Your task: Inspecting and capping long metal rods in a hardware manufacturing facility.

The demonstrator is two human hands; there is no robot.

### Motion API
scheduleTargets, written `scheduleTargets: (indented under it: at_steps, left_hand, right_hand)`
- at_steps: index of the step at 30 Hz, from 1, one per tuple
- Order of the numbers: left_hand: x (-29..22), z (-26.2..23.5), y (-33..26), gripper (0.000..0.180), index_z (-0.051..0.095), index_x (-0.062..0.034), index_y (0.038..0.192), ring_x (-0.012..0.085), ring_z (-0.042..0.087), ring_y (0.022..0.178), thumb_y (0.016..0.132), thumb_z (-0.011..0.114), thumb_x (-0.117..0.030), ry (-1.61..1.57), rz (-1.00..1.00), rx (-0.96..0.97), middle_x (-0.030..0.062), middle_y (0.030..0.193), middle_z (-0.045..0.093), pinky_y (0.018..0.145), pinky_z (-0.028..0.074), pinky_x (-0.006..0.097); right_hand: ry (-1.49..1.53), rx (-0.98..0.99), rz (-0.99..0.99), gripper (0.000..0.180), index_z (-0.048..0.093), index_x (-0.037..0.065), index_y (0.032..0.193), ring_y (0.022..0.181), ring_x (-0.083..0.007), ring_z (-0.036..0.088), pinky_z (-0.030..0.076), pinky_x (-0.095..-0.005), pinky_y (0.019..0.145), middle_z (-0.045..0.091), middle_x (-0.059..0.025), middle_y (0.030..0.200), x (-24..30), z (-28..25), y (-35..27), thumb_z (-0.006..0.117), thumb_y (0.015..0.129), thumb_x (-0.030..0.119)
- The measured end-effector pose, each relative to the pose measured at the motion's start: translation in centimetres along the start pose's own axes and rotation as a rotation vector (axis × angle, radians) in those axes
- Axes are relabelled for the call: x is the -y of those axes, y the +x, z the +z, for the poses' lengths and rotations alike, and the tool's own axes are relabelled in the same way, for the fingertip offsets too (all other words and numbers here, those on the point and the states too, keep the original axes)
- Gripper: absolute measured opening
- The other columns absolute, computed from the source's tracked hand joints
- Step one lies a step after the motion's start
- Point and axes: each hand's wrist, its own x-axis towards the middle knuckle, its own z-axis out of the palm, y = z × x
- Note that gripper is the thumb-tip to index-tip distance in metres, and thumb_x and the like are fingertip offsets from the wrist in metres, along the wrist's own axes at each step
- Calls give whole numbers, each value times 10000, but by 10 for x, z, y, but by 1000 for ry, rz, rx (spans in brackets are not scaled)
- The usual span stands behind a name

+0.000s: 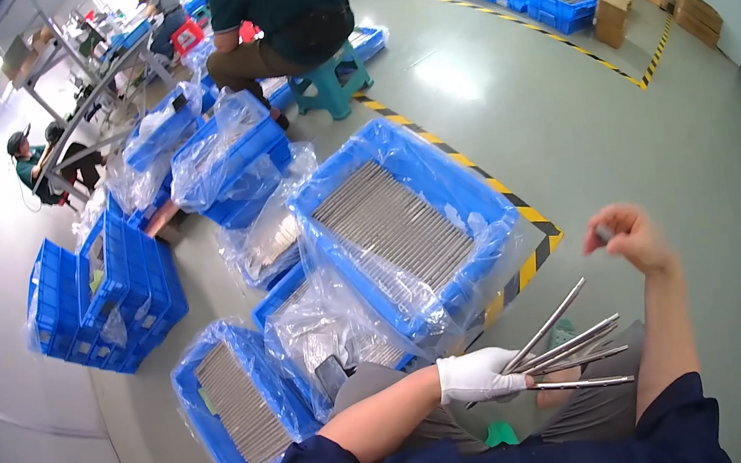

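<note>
My left hand [476, 377], in a white glove, is closed round several thin metal rods [569, 350]. They fan out to the right above my lap. Raised off to the right, my right hand [636, 240] is bare and slightly blurred. Its fingers are curled on a small grey piece [604, 233], whose kind I cannot make out. In front of me a large blue bin [487, 203], lined with clear plastic, holds rows of similar metal rods [394, 228]. Another lined blue bin [193, 405] at the left also holds rods [242, 402] in rows.
A dark phone [332, 375] lies on plastic film beside my left forearm. Stacked blue crates [123, 290] stand at the left. A co-worker [283, 13] sits ahead on a teal stool [333, 87]. Yellow-black tape [532, 272] marks the floor; more crates [563, 7] line the far wall.
</note>
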Motion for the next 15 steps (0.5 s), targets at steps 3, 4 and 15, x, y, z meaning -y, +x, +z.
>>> scheduleTargets:
  at_steps: [3,4,15]
  left_hand:
    - [4,5,2,533,453,-10,1285,92,517,782,875,642,-293,29,271,-168,-6,903,550,683,453,257]
    - [4,4,4,517,462,-13,1271,94,519,764,863,656,-264,-209,210,-205,-10,911,545,663,451,256]
    - [14,-23,20,143,541,-79,932,194,600,674,888,595,-205,-899,9,-439,55,761,581,617,525,340]
  right_hand:
    - [208,-341,-47,239,581,36,1048,826,-189,614,505,-344,812,605,-58,844,-3,-16,-3,549,815,-12]
    - [283,-424,-35,232,580,44,1045,803,-177,609,511,-341,786,598,-51,826,-8,-18,-3,547,821,-4]
    - [-1273,-76,-402,267,641,180,1030,758,-191,547,424,-317,615,508,-41,793,-88,85,9,623,764,167]
